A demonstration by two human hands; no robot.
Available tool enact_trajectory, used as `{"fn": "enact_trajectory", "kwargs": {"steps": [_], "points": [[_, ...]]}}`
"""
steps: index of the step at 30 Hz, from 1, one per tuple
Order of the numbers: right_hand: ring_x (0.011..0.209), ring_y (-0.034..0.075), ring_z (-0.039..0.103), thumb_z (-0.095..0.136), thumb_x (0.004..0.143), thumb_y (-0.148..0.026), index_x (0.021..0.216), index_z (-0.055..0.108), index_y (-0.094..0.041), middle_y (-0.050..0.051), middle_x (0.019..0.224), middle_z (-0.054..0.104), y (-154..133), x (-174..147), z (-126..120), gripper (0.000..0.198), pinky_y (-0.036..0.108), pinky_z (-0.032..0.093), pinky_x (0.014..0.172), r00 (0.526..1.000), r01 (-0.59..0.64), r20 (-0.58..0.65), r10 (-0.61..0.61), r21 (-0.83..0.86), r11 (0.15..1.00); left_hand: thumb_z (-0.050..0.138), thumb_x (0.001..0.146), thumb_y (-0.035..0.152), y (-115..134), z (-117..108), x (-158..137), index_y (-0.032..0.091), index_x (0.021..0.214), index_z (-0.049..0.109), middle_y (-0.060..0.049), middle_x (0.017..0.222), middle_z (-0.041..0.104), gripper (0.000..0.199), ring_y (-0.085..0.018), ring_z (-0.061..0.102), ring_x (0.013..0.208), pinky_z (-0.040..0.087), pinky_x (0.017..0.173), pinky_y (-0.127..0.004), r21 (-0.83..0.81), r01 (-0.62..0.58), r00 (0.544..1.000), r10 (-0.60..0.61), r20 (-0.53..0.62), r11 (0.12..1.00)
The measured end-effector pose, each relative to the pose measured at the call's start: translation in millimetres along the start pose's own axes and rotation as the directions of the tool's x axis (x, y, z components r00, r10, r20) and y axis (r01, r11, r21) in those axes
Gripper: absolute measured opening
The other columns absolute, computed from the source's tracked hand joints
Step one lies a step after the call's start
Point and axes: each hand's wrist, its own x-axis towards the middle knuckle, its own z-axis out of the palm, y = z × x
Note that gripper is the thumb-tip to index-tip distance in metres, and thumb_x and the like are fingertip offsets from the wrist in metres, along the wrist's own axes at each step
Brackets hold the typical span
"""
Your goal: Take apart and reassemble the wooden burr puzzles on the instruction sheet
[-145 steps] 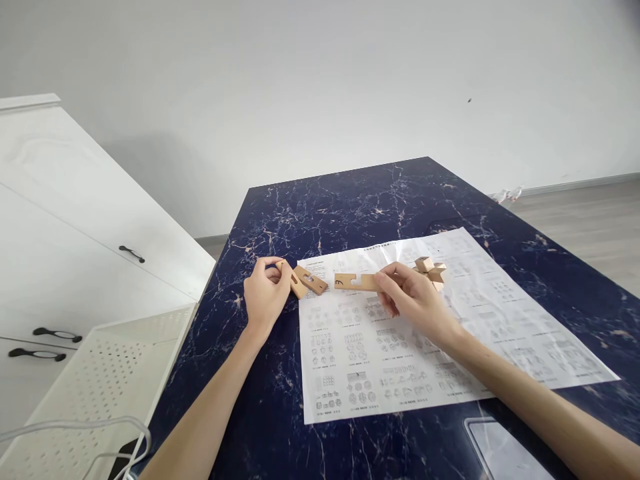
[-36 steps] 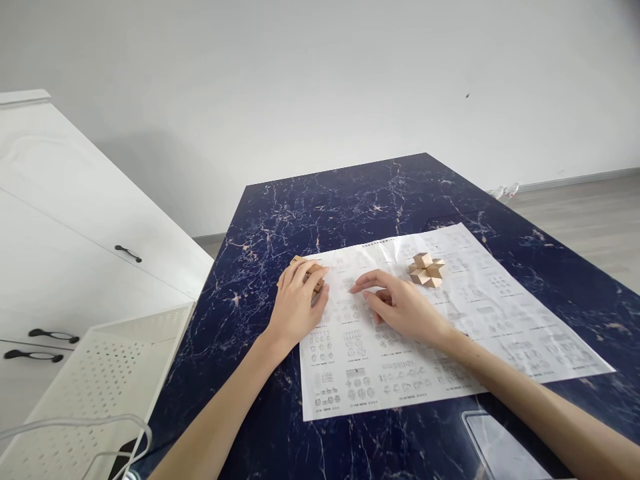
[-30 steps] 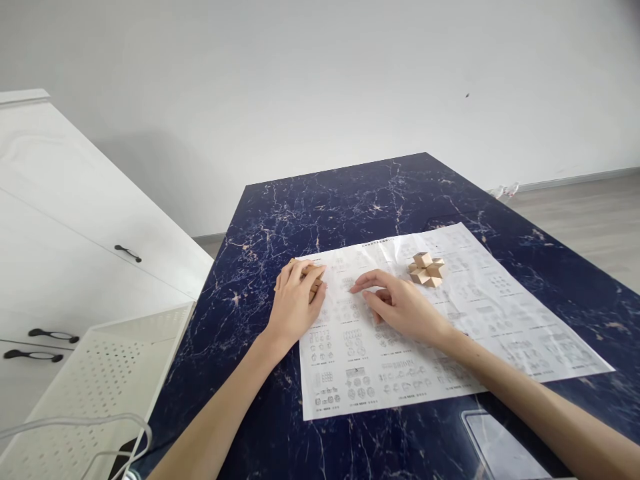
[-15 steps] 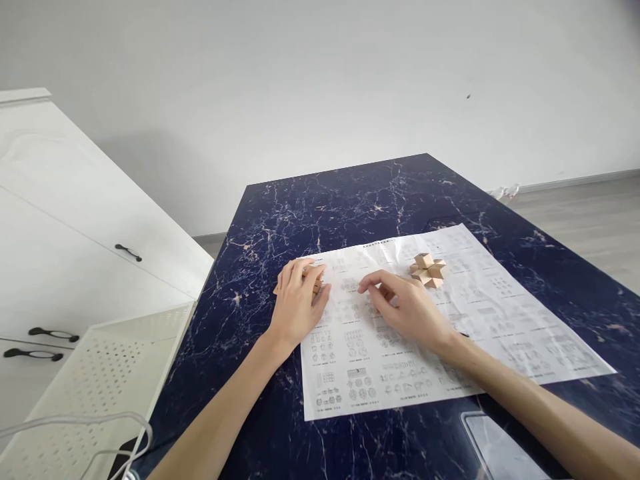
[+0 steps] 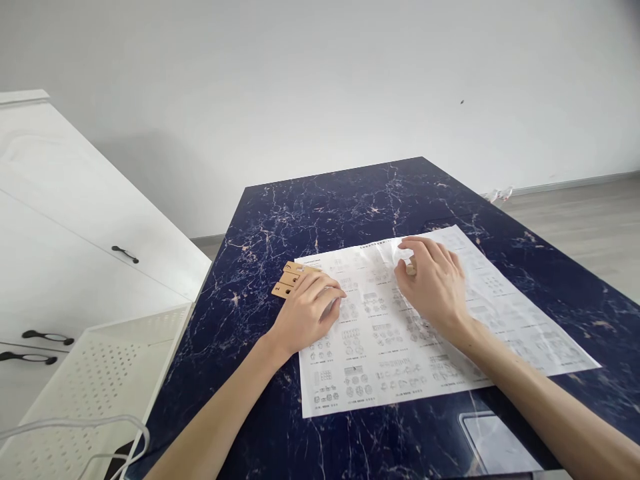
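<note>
My right hand curls around a pale wooden burr puzzle; the hand hides most of it, and a small part shows between thumb and index finger. It rests over a large printed sheet of small line drawings. On the left edge of that sheet lie flat wooden pieces, marked with numbers and dark holes. My left hand sits at their right end, fingers loosely bent and thumb apart. Its fingertips partly cover the pieces, and nothing shows gripped in it.
The paper lies on a dark blue marbled table. A flat, pale-faced device is at the near edge. To the left stand a white cabinet and a perforated white surface with a white cable.
My right hand has moved right and away from me, onto the burr puzzle. My left hand has slid slightly right, uncovering more of the numbered wooden pieces.
</note>
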Motion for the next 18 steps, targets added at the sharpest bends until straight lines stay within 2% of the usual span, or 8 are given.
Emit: {"fn": "enact_trajectory", "kwargs": {"steps": [3,6,8,13,15,18], "points": [[0.088,0.030,0.071,0.048,0.096,-0.017,0.119,0.065,-0.022,0.013,0.122,0.075,-0.2,0.2,-0.8,0.029,0.044,0.049,0.079,0.998,-0.050,0.045,0.050,-0.014,0.999,0.054,0.103,0.015,2.3,-2.0,0.5,0.022,0.104,0.071,-0.008,0.104,0.075,0.018,-0.026,0.067,0.105,0.057,0.099,-0.048,-0.007,0.000,1.000,0.000,0.028,1.000],[0.069,0.023,0.066,0.043,0.099,-0.018,0.120,0.066,-0.020,0.014,0.119,0.076,-0.1,0.8,-2.3,0.032,0.035,0.040,0.059,0.992,-0.092,0.085,0.095,-0.033,0.995,0.053,0.103,0.016,3.5,-3.1,0.1,0.021,0.105,0.072,-0.008,0.104,0.075,0.019,-0.025,0.068,0.104,0.057,0.098,-0.047,0.005,-0.007,0.999,0.007,0.033,1.000],[0.070,0.024,0.066,0.039,0.100,-0.016,0.122,0.066,-0.020,0.014,0.121,0.076,-0.1,0.9,-2.9,0.035,0.035,0.040,0.058,0.992,-0.091,0.088,0.093,-0.031,0.995,0.053,0.103,0.016,3.6,-3.4,-0.4,0.020,0.105,0.071,-0.008,0.104,0.075,0.019,-0.025,0.068,0.104,0.057,0.098,-0.046,0.017,-0.025,0.999,0.024,0.032,1.000],[0.103,0.034,0.072,0.037,0.101,-0.012,0.127,0.066,-0.020,0.013,0.121,0.078,-0.1,0.9,-4.0,0.039,0.043,0.051,0.076,0.996,-0.063,0.069,0.062,0.019,0.998,0.053,0.103,0.017,2.9,-3.2,-1.3,0.020,0.105,0.072,-0.008,0.104,0.075,0.019,-0.025,0.068,0.103,0.058,0.096,-0.045,0.015,-0.022,0.999,0.021,0.045,1.000],[0.102,0.035,0.073,0.038,0.102,-0.015,0.128,0.065,-0.020,0.014,0.119,0.078,-0.1,1.3,-5.1,0.039,0.041,0.052,0.072,0.994,-0.081,0.073,0.078,0.045,0.996,0.053,0.103,0.017,2.6,-3.2,-1.2,0.020,0.105,0.072,-0.008,0.103,0.075,0.019,-0.025,0.068,0.103,0.058,0.095,-0.045,0.013,-0.013,0.999,0.012,0.044,1.000],[0.090,0.031,0.076,0.039,0.104,-0.019,0.131,0.065,-0.020,0.015,0.120,0.078,-1.6,1.9,-7.5,0.038,0.037,0.051,0.062,0.994,-0.087,0.081,0.077,0.121,0.989,0.053,0.103,0.017,2.9,-3.1,-1.0,0.021,0.105,0.072,-0.007,0.102,0.075,0.020,-0.025,0.068,0.102,0.058,0.095,-0.045,0.013,-0.011,0.999,0.011,0.042,1.000]]}}
